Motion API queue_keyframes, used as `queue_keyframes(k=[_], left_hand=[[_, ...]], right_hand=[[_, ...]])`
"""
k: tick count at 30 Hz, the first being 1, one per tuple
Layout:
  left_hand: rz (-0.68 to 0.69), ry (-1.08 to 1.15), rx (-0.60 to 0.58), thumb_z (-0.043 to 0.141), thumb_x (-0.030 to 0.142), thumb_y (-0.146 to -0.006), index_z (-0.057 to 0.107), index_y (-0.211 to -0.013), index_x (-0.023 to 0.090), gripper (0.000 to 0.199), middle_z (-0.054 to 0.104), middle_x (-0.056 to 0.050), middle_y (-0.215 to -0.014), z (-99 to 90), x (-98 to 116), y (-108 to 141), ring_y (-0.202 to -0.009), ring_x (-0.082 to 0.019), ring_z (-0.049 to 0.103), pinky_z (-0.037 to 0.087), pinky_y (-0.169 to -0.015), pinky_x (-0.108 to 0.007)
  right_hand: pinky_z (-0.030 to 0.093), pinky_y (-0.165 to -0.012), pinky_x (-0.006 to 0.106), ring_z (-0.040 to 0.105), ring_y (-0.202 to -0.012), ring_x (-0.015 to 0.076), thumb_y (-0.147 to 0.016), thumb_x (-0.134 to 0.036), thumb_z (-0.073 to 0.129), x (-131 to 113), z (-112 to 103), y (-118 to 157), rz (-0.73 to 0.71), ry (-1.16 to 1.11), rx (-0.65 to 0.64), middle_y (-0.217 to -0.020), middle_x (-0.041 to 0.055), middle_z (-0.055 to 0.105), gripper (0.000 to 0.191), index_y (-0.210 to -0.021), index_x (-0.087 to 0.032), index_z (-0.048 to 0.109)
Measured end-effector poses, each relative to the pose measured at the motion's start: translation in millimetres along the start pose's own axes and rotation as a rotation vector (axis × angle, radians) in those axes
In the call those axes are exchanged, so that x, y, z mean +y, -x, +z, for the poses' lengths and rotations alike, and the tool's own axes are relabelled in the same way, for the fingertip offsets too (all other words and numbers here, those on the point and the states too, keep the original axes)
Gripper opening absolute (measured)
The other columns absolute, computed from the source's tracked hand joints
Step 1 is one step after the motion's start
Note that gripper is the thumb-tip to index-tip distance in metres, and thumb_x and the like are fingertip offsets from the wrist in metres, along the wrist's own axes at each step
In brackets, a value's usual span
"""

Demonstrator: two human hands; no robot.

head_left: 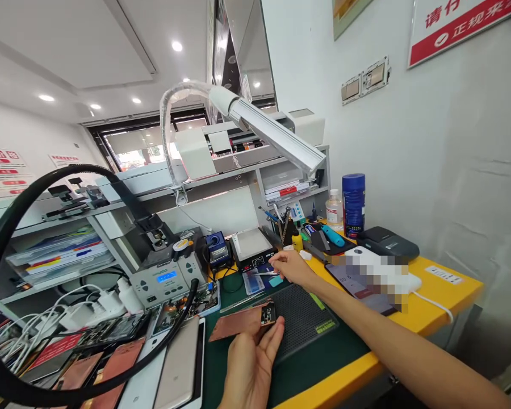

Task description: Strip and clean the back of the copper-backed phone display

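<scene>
My left hand [252, 355] holds a copper-coloured phone part [241, 322] between thumb and fingers; a dark section with small components shows at its right end. It is tilted above the front of a black perforated mat [302, 318]. Beyond the mat, my right hand [293, 267] is closed in a pinch, and what lies between its fingertips is too small to make out. Close below those fingertips are a small teal piece [276, 280] and a clear-and-blue packet [253, 283]. Thin metal tweezers [242, 302] lie behind the copper part.
Phones [179, 363] and copper plates [117, 366] crowd the left side. A black hose [191, 301] arcs over them from a grey station [166, 284]. A heating plate [251, 244] stands behind; a dark-screened phone [357, 287] and a white device [383, 270] are at right.
</scene>
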State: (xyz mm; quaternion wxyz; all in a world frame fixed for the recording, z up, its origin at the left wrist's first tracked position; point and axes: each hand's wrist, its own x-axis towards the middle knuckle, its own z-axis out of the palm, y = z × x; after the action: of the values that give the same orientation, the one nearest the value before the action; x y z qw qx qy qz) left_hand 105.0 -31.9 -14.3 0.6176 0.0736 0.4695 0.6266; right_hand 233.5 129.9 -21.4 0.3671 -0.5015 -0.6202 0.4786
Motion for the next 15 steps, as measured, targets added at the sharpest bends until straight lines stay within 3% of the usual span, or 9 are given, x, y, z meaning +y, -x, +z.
queue_keyframes(k=[4,9,12,15], left_hand=[[-0.067,0.003,0.022,0.046,0.008,-0.099,0.054,-0.124,0.000,0.027,0.073,-0.024,-0.106,4.2,-4.2,3.2,-0.092,-0.029,0.078,0.066,-0.079,-0.031],[-0.228,-0.069,-0.058,0.053,0.017,-0.095,0.050,-0.128,-0.007,0.042,0.068,-0.033,-0.118,-6.9,10.5,13.3,-0.101,-0.035,0.076,0.064,-0.086,-0.038],[-0.314,-0.158,-0.119,0.058,0.019,-0.091,0.056,-0.123,-0.005,0.041,0.070,-0.031,-0.118,-17.1,23.5,18.9,-0.088,-0.035,0.077,0.065,-0.075,-0.041],[-0.173,-0.521,-0.267,0.056,0.026,-0.092,0.064,-0.117,0.003,0.035,0.073,-0.023,-0.112,-26.0,37.9,20.0,-0.074,-0.027,0.075,0.062,-0.063,-0.038]], right_hand=[[0.059,-0.088,0.044,0.067,-0.105,0.0234,-0.099,-0.035,0.064,-0.4,-0.1,4.6,-0.012,-0.017,-0.010,-0.127,0.0096,0.065,0.034,-0.127,-0.017,0.062],[0.058,-0.088,0.044,0.067,-0.105,0.0235,-0.099,-0.036,0.064,-5.6,-4.7,9.5,-0.028,-0.017,0.008,-0.127,0.0095,0.065,0.034,-0.127,-0.017,0.062],[0.059,-0.087,0.044,0.067,-0.104,0.0234,-0.099,-0.036,0.064,-5.7,-5.4,10.3,-0.037,-0.008,0.012,-0.126,0.0095,0.065,0.034,-0.127,-0.017,0.062],[0.058,-0.088,0.044,0.067,-0.104,0.0236,-0.099,-0.036,0.064,-2.7,-4.4,7.7,-0.050,0.015,0.019,-0.126,0.0094,0.065,0.034,-0.127,-0.017,0.062]])
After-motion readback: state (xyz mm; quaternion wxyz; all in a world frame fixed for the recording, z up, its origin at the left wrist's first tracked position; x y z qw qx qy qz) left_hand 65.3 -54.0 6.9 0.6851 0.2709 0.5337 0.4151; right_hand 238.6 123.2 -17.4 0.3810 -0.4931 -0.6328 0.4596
